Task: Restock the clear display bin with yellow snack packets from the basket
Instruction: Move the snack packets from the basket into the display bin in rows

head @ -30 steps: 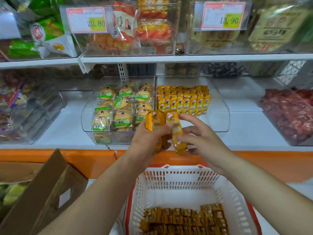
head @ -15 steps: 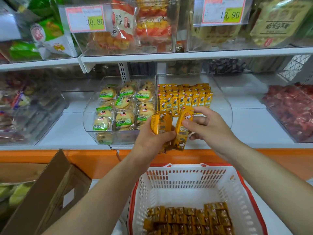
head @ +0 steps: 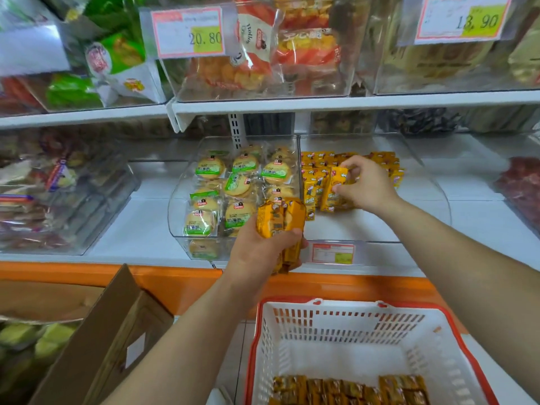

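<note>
The right hand (head: 365,185) pinches one yellow packet (head: 335,182) upright inside the clear display bin (head: 374,229), against the front row of packets (head: 313,182) there. It should be seated square to that row, label forward, before release. The left hand (head: 260,252) grips a spare bundle (head: 280,220) near the bin's front edge; more lie in the basket (head: 344,320) below.

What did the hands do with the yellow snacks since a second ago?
The right hand pulled one yellow packet away from the bunch and carried it forward into the clear bin, up to the rows there, still pinching it. The left hand keeps gripping the bunch; the basket still holds packets.
</note>
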Motion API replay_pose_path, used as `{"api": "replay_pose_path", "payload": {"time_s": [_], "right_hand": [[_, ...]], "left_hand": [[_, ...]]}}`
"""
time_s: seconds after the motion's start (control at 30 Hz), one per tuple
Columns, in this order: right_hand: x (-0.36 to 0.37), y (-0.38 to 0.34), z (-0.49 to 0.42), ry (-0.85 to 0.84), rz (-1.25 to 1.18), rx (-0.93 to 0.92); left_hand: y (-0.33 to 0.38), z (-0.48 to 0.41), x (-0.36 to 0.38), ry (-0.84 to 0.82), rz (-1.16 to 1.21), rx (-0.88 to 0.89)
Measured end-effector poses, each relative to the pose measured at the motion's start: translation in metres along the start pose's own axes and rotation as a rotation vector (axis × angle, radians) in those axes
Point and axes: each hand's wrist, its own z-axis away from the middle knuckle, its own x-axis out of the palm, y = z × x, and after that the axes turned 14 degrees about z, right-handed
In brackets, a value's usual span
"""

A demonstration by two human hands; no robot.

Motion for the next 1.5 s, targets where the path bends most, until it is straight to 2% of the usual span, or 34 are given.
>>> {"api": "replay_pose_path", "payload": {"time_s": [0.17, 0.3, 0.5, 0.6, 0.7, 0.77, 0.87, 1.0, 1.13, 1.23, 1.33, 1.5], "right_hand": [[0.037, 0.002, -0.025, -0.048, 0.108, 0.010], [0.052, 0.000, -0.027, -0.022, 0.254, 0.003], [0.021, -0.012, 0.000, -0.054, 0.174, 0.060], [-0.022, -0.022, 0.041, -0.074, 0.003, 0.055], [-0.059, -0.031, 0.100, -0.248, -0.401, 0.111], [-0.071, -0.035, 0.133, -0.323, -0.525, 0.117], [-0.077, -0.039, 0.155, -0.356, -0.545, 0.105], [-0.080, -0.037, 0.157, -0.294, -0.475, 0.113], [-0.088, -0.022, 0.155, -0.324, -0.626, 0.212], [-0.098, -0.011, 0.150, -0.299, -0.757, 0.291], [-0.098, -0.005, 0.149, -0.364, -0.864, 0.309], [-0.088, -0.009, 0.154, -0.503, -0.624, 0.149]], "left_hand": [[-0.001, -0.005, -0.011, -0.025, -0.039, 0.012], [-0.003, -0.008, -0.015, -0.024, -0.051, 0.020], [-0.007, -0.010, -0.009, 0.052, -0.024, 0.015], [-0.008, -0.008, -0.001, 0.011, -0.001, -0.007], [-0.010, -0.002, 0.012, -0.058, 0.011, -0.034], [-0.014, 0.003, 0.022, -0.115, -0.013, -0.034], [-0.019, 0.013, 0.038, -0.189, -0.073, -0.006], [-0.024, 0.024, 0.053, -0.272, -0.126, 0.000], [-0.024, 0.024, 0.056, -0.224, -0.149, -0.006], [-0.019, 0.023, 0.054, -0.184, -0.064, -0.043], [-0.015, 0.023, 0.050, -0.153, -0.015, -0.038], [-0.012, 0.017, 0.045, -0.088, 0.029, 0.017]]}}
